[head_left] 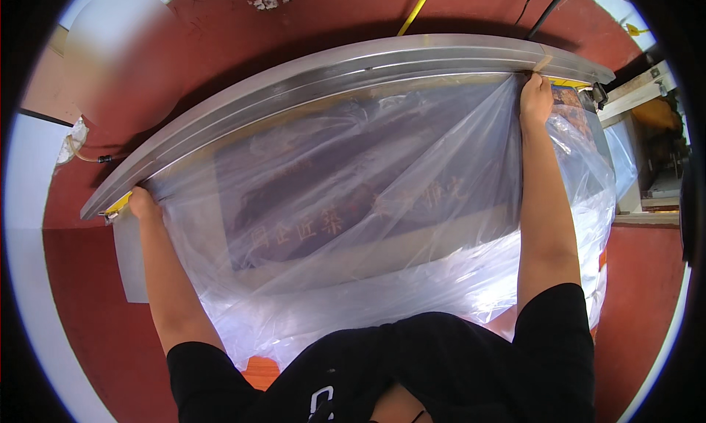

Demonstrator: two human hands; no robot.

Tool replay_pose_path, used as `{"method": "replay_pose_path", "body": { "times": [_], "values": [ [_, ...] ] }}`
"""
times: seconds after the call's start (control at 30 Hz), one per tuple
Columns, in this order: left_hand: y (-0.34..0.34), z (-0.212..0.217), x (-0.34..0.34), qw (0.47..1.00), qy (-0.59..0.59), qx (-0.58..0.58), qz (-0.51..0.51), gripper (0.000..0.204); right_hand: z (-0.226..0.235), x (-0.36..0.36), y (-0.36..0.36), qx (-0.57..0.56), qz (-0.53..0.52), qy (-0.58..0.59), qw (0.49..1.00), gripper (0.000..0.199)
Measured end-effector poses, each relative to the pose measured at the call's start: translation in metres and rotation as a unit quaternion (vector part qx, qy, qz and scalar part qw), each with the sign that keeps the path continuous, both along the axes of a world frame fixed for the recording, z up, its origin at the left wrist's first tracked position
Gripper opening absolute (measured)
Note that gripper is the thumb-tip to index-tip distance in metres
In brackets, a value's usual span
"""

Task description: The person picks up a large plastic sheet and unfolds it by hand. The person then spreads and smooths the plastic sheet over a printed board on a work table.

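A large sheet of clear plastic film is spread in creases over a dark printed panel with a pale border. Along the panel's far side runs a long grey metal bar, which looks curved in this view. My left hand is closed on the film's edge near the bar's left end. Toward the right end, my right hand pinches the film close against the bar, and taut folds fan out from it. Both arms are stretched forward. The fingertips are partly hidden.
Yellow pieces show at the bar's ends, with a black clamp-like fitting at the right. Beyond lies a red floor with a yellow hose and dark cables. A white frame stands at right; something orange shows below.
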State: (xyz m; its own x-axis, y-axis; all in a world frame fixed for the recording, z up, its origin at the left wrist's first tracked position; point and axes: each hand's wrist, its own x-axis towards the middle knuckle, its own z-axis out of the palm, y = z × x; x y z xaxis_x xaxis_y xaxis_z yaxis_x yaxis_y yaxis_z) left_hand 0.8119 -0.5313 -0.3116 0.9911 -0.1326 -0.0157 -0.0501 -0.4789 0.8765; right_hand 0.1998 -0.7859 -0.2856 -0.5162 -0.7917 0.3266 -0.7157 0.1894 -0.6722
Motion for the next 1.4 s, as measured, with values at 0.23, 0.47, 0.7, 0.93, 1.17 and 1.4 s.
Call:
{"method": "replay_pose_path", "body": {
  "times": [0.23,0.47,0.7,0.93,1.17,1.4],
  "values": [
    [0.008,0.004,0.0,0.989,0.104,-0.075,-0.068,0.024,0.003,-0.009,-0.001,0.043,0.053,-0.014,0.998,0.048],
    [0.022,0.007,0.054,0.988,0.091,-0.028,-0.119,0.018,0.016,-0.014,0.005,0.083,0.238,0.0,0.968,0.052],
    [0.077,0.051,0.016,0.864,-0.239,0.409,-0.171,0.026,0.021,0.023,0.07,0.17,0.387,-0.174,0.89,0.025],
    [-0.079,0.066,-0.251,0.754,-0.259,0.034,-0.602,0.027,0.011,0.035,0.084,0.137,0.457,-0.285,0.832,0.016],
    [-0.111,0.027,-0.431,0.714,-0.093,-0.157,-0.676,0.015,0.03,-0.003,0.063,0.076,0.467,-0.236,0.849,0.023],
    [0.018,0.04,-0.153,0.784,-0.076,0.167,-0.594,0.005,0.013,-0.03,0.124,0.027,0.589,0.378,0.714,0.051]
  ]
}}
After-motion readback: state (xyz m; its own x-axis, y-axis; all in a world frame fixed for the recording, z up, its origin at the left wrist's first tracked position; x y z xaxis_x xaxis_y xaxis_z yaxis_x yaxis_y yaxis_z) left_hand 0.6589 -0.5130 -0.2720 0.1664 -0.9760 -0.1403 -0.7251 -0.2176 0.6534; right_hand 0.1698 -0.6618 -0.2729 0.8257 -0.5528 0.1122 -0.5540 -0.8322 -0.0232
